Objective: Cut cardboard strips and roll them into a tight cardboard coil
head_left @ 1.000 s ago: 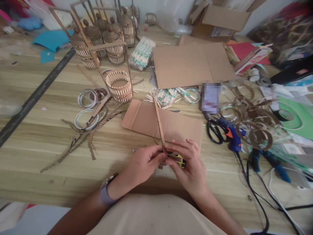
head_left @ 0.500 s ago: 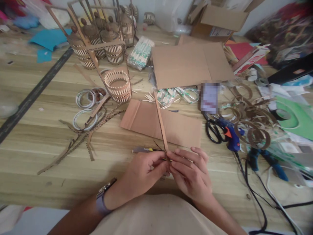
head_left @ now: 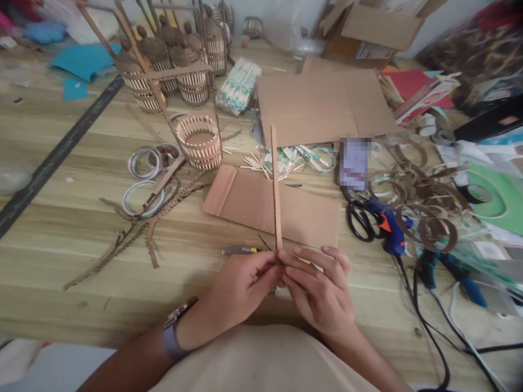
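A long, narrow cardboard strip point(head_left: 275, 190) points away from me, its near end pinched between my two hands. My left hand point(head_left: 245, 283) closes thumb and fingers on that end. My right hand point(head_left: 321, 286) grips the same end from the other side, its outer fingers partly stretched. Fingers hide the lowest part of the strip. Beyond the hands lies a flat cardboard piece point(head_left: 241, 198), with the strip passing above it. A craft knife point(head_left: 241, 250) rests on the table just past my left hand.
An open stick basket with a tall cardboard handle point(head_left: 198, 142) stands back left, near lidded ones point(head_left: 192, 76). Tape rolls point(head_left: 143, 198) and loose strips lie left. Scissors point(head_left: 362, 223), a blue glue gun point(head_left: 392, 231), pliers point(head_left: 427, 269), cords and cardboard rings point(head_left: 437, 228) crowd the right.
The strip's far end has swung slightly right and away from me, so it stands straighter in view. Both hands keep their hold, and the whole view has shifted a little.
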Demonstrator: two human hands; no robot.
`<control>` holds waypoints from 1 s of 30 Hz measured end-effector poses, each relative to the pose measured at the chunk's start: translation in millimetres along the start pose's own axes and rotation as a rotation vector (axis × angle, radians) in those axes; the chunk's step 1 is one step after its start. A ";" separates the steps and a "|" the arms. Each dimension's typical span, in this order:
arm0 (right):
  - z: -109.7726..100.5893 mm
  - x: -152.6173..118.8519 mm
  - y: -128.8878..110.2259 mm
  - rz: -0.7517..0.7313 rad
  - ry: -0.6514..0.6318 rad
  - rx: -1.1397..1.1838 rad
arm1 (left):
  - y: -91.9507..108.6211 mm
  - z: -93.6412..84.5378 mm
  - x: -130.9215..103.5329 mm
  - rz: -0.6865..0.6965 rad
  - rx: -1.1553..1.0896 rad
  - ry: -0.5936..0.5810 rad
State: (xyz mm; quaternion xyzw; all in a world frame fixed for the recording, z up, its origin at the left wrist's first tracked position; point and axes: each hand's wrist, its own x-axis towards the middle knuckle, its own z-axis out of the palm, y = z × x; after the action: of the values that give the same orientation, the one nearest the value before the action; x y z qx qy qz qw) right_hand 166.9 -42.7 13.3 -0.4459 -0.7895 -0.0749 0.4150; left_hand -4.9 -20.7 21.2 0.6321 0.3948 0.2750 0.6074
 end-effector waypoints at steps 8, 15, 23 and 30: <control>2.3 -0.3 2.1 0.028 -0.009 0.050 | -10.5 1.6 4.0 -0.114 -0.212 -0.050; 4.3 -6.5 8.0 0.166 -0.022 0.150 | -7.1 0.5 5.3 -0.117 -0.177 -0.076; 7.1 -9.0 8.3 0.211 -0.007 0.221 | -12.5 0.4 7.3 -0.141 -0.235 -0.082; 8.8 -4.2 7.1 0.125 -0.065 0.124 | -15.0 0.8 9.1 -0.140 -0.247 -0.030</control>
State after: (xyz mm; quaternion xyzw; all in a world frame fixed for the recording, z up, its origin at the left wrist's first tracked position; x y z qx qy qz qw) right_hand 168.2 -37.0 2.8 -0.4698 -0.7765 0.0146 0.4197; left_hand -1.9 -14.3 5.2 0.5278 0.3918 0.2689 0.7040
